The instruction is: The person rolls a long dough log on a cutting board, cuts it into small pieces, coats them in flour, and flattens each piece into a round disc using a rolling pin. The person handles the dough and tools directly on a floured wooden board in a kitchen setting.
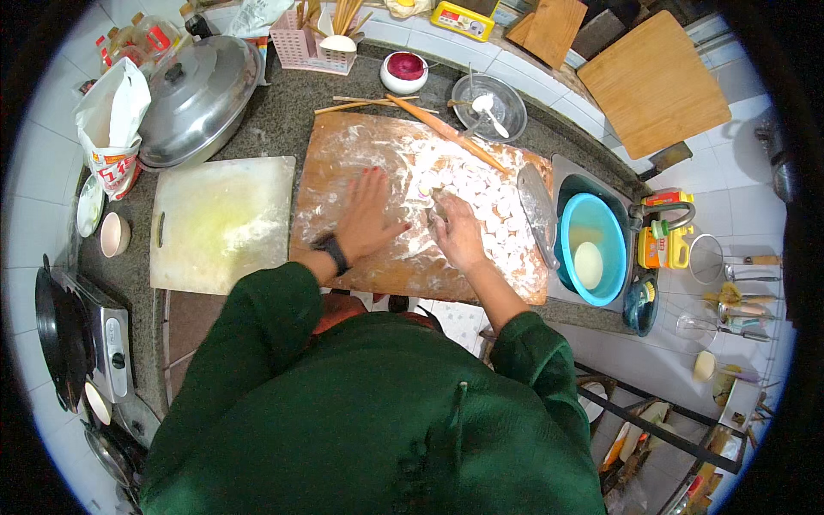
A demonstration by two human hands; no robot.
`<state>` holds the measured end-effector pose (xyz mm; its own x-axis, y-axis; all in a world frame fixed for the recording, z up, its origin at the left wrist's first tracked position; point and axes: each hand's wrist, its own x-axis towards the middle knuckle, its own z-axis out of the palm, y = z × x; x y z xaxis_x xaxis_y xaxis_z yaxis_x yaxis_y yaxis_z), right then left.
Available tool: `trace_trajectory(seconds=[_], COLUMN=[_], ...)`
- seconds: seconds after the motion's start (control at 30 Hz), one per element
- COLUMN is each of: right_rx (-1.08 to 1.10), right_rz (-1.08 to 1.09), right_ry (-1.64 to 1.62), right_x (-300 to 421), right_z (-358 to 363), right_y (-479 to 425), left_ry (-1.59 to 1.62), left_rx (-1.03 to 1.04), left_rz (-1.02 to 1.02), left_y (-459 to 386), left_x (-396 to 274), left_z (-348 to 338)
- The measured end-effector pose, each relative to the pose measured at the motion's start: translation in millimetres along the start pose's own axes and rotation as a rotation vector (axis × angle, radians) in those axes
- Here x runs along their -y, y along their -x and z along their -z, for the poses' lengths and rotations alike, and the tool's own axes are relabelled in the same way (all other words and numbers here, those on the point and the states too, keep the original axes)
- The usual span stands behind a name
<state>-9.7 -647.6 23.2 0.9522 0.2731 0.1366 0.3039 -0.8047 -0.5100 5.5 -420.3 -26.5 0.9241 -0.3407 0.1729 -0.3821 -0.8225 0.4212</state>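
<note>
My left hand point(368, 215) lies palm down over the floured wooden board point(331, 151), thumb spread away from the fingers; whatever may be under the palm is hidden. To its right, my right hand point(460, 235) is low over the same board with curled fingers. Whether it grips a piece of dough is too small to tell. Several small floured dough pieces point(494, 222) are spread beside and beyond the right hand. A tapered wooden rolling pin point(454, 135) rests across the far edge of the board. A broad-bladed cleaver point(535, 209) lies along the right side.
Left of the board sits a pale cutting board point(222, 222), with a large lidded metal pan point(199, 96) behind it. A glass bowl point(512, 106) with spoons and a white bowl of dark red filling point(405, 72) stand beyond. A blue basin point(592, 222) occupies the sink at right.
</note>
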Motion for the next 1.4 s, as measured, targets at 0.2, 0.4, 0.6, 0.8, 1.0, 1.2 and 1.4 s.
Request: trace_trajectory(seconds=[0.2,0.4,0.6,0.8,1.0,1.2,1.4], right_rx=[-0.079,0.064,-0.023,-0.118,-0.224,-0.177,-0.100], right_rz=[0.117,0.080,-0.319,-0.557,-0.533,-0.298,-0.196], right_ry=[0.400,0.217,-0.242,-0.246,-0.258,0.194,0.402], right_x=[15.5,56.0,72.5,44.3,-7.0,-73.9,-91.2], right_z=[-50.7,-56.4,-58.9,-36.7,-5.8,25.2,25.0], right_y=[-27.7,-6.3,-4.9,1.7,0.3,-31.2,-96.1], left_ry=[-0.082,0.023,0.511,0.674,0.170,0.042,-0.048], left_rx=[0.227,0.147,-0.010,-0.063,0.101,0.199,0.187], left_rz=[-0.071,-0.164,-0.148,0.006,-0.089,-0.188,-0.191], left_y=[71.4,48.5,52.2,27.2,-24.6,-24.1,-27.1], left_x=[28.1,22.3,45.5,41.9,-29.2,-40.0,-39.9], left_z=[52.0,37.1,26.5,25.0,-2.1,-17.3,-16.1])
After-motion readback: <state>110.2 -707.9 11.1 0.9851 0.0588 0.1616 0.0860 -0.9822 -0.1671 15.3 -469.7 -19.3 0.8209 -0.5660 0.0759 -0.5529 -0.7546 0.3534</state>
